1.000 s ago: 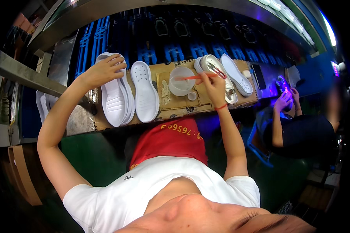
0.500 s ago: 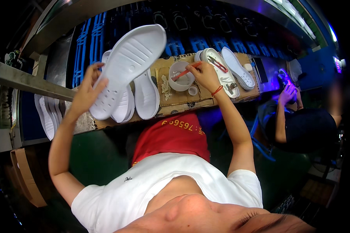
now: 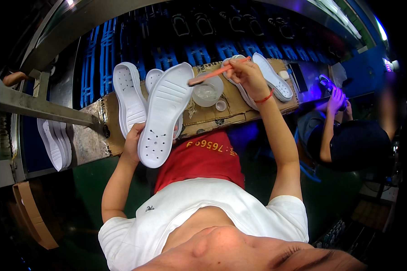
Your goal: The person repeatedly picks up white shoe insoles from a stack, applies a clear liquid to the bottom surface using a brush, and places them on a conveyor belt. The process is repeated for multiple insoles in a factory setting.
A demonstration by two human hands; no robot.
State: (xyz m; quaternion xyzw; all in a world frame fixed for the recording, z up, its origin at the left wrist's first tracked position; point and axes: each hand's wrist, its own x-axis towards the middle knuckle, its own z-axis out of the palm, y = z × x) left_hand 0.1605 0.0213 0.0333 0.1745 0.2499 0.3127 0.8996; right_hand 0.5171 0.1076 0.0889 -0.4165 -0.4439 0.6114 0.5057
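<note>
Cardboard covers the bench (image 3: 212,118), above which a white shoe sole (image 3: 163,115) is gripped at its heel end by the left hand (image 3: 132,143), while an orange brush (image 3: 215,73) is pinched in the right hand (image 3: 248,77) fingers, its tip touching the sole.

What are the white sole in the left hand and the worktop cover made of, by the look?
Sole: looks like moulded foam or rubber, matte white, with pressed grooves and small holes; which of the two is unclear. The left hand grips its heel end. Worktop cover: flattened brown cardboard, dull, stained, with folded edges. The right hand holds an orange brush.
</note>
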